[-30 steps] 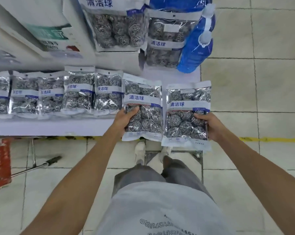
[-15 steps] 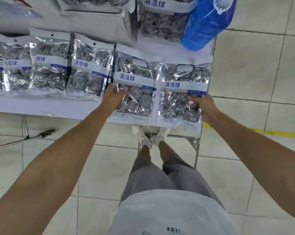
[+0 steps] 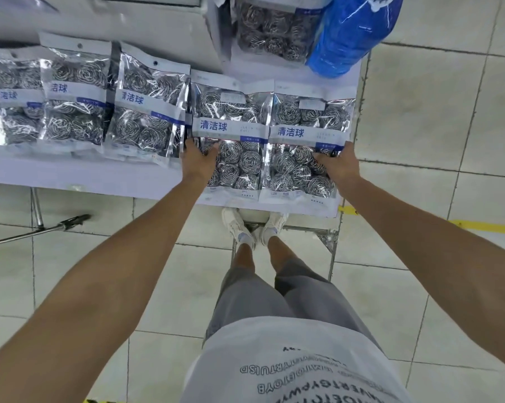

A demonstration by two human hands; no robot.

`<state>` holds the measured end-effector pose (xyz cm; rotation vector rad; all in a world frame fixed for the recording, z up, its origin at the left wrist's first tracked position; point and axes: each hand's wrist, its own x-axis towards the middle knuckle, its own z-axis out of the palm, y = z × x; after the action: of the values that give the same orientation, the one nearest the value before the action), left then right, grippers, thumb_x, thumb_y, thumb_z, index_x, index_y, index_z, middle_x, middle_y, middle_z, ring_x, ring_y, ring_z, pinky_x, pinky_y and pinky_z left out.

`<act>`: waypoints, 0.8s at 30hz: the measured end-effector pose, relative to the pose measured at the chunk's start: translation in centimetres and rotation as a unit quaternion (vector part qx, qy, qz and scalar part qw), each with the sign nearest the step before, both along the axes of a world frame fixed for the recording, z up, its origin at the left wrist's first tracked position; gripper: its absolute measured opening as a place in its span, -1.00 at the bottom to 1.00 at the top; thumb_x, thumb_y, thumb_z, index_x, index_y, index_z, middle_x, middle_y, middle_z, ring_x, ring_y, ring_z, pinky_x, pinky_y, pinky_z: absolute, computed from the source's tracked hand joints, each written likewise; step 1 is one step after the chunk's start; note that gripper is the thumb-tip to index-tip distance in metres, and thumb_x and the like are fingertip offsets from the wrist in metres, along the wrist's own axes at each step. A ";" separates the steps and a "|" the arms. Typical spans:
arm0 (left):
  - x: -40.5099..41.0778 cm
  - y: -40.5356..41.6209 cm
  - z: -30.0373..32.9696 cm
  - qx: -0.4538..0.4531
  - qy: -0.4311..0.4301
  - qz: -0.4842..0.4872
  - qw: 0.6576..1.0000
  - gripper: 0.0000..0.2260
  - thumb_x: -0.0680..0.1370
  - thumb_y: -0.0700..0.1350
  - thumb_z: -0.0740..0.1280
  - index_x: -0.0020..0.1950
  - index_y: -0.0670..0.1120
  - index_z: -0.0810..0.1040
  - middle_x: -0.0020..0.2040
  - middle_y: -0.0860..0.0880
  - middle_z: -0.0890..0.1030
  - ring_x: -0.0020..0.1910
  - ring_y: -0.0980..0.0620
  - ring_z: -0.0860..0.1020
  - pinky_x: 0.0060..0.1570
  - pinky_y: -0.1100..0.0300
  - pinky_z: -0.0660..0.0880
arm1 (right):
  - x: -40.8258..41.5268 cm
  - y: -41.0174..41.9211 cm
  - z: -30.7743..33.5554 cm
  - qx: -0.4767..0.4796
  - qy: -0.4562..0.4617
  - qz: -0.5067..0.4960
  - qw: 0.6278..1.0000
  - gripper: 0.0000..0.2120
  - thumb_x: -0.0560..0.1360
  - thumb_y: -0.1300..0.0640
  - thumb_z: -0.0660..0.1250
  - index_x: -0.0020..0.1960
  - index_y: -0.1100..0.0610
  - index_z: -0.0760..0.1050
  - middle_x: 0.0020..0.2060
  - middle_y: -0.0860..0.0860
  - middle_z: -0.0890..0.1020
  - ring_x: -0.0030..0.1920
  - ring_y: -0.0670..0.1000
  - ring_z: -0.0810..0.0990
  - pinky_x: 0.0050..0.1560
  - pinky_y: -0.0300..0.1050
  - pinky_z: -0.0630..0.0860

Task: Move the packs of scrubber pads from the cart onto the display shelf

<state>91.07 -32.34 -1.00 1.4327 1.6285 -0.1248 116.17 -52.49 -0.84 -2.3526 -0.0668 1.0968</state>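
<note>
White shelf (image 3: 85, 175): both hands grip two scrubber packs (image 3: 236, 135).

1. Two packs lie flat, side by side and touching, at the right end of the white shelf (image 3: 100, 181), near its front edge.
2. The left pack (image 3: 230, 135) is clear and shiny, full of round silver scrubbers, with a white band and blue writing.
3. The right pack (image 3: 303, 141) looks the same.
4. More packs (image 3: 146, 109) lie in a row to the left, overlapping.
</note>
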 end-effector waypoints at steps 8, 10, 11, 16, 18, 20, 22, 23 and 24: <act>-0.8 -1.7 2.3 -0.005 0.030 -0.081 0.996 -0.34 0.66 0.02 0.32 0.65 -0.16 0.10 0.59 -0.28 0.24 0.46 -0.29 0.41 0.42 -0.20 0.42 | -0.3 -1.5 3.6 -0.089 -0.056 0.179 0.978 -0.47 0.55 -0.01 0.41 0.40 0.20 0.36 0.17 0.15 0.53 -0.03 0.13 0.59 -0.10 -0.04 0.51; -1.1 -2.5 4.1 0.009 0.026 -0.111 0.993 -0.45 0.66 0.02 0.30 0.57 -0.19 0.25 0.48 -0.30 0.37 0.30 -0.28 0.53 0.28 -0.22 0.52 | -1.0 -1.4 5.6 -0.080 -0.072 0.238 0.965 -0.49 0.55 -0.08 0.34 0.37 0.21 0.42 0.14 0.20 0.56 -0.01 0.19 0.61 -0.05 0.00 0.56; -1.5 -2.9 5.1 0.021 0.025 -0.131 0.991 -0.51 0.67 0.03 0.28 0.51 -0.20 0.31 0.42 -0.30 0.42 0.25 -0.29 0.55 0.22 -0.23 0.55 | -1.5 -1.3 6.6 -0.074 -0.081 0.276 0.955 -0.48 0.56 -0.11 0.31 0.38 0.20 0.43 0.13 0.21 0.58 0.00 0.21 0.62 -0.01 0.03 0.57; -4.6 -5.9 11.2 0.145 0.048 -0.221 0.963 -0.58 0.70 0.01 0.21 0.45 -0.25 0.41 0.31 -0.30 0.51 0.20 -0.28 0.54 0.12 -0.10 0.53 | -5.5 0.5 12.9 -0.018 -0.098 0.442 0.892 -0.52 0.65 -0.10 0.24 0.50 0.08 0.41 0.35 0.15 0.52 0.13 0.15 0.63 0.13 0.02 0.57; -6.0 -6.9 13.3 0.180 0.052 -0.226 0.956 -0.59 0.71 0.00 0.22 0.42 -0.26 0.46 0.27 -0.29 0.55 0.20 -0.28 0.55 0.14 -0.09 0.51 | -7.0 1.4 14.9 0.002 -0.098 0.494 0.864 -0.54 0.66 -0.10 0.21 0.50 0.06 0.41 0.34 0.13 0.55 0.19 0.14 0.61 0.18 0.05 0.57; -7.9 -8.1 15.1 0.194 0.050 -0.195 0.960 -0.59 0.71 0.00 0.22 0.43 -0.27 0.48 0.28 -0.29 0.56 0.24 -0.27 0.55 0.19 -0.07 0.49 | -8.8 2.7 16.8 0.012 -0.113 0.541 0.834 -0.57 0.68 -0.08 0.19 0.47 0.08 0.45 0.29 0.14 0.58 0.20 0.16 0.60 0.17 0.06 0.56; -10.4 -9.6 16.7 0.211 0.058 -0.138 0.966 -0.60 0.72 0.00 0.21 0.38 -0.28 0.51 0.26 -0.28 0.58 0.24 -0.26 0.55 0.20 -0.06 0.49 | -11.3 4.0 18.4 0.022 -0.127 0.594 0.794 -0.58 0.67 -0.10 0.19 0.46 0.06 0.43 0.32 0.11 0.56 0.24 0.16 0.58 0.21 0.06 0.55; -11.6 -10.2 17.5 0.224 0.067 -0.109 0.966 -0.63 0.72 0.00 0.20 0.33 -0.27 0.53 0.21 -0.27 0.59 0.20 -0.26 0.56 0.15 -0.07 0.52 | -12.8 4.7 19.1 0.032 -0.128 0.618 0.775 -0.57 0.67 -0.11 0.18 0.47 0.04 0.40 0.36 0.07 0.53 0.26 0.15 0.56 0.24 0.05 0.53; -12.9 -10.8 18.2 0.246 0.071 -0.084 0.963 -0.65 0.71 0.00 0.20 0.25 -0.26 0.56 0.14 -0.25 0.60 0.14 -0.26 0.57 0.08 -0.08 0.54 | -14.2 5.6 19.8 0.044 -0.126 0.641 0.756 -0.56 0.67 -0.12 0.18 0.48 0.03 0.39 0.38 0.04 0.50 0.29 0.14 0.55 0.25 0.03 0.52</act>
<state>78.19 -43.12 17.18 1.9805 1.7266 0.0903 102.00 -46.90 18.95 -2.1758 -2.0072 1.1767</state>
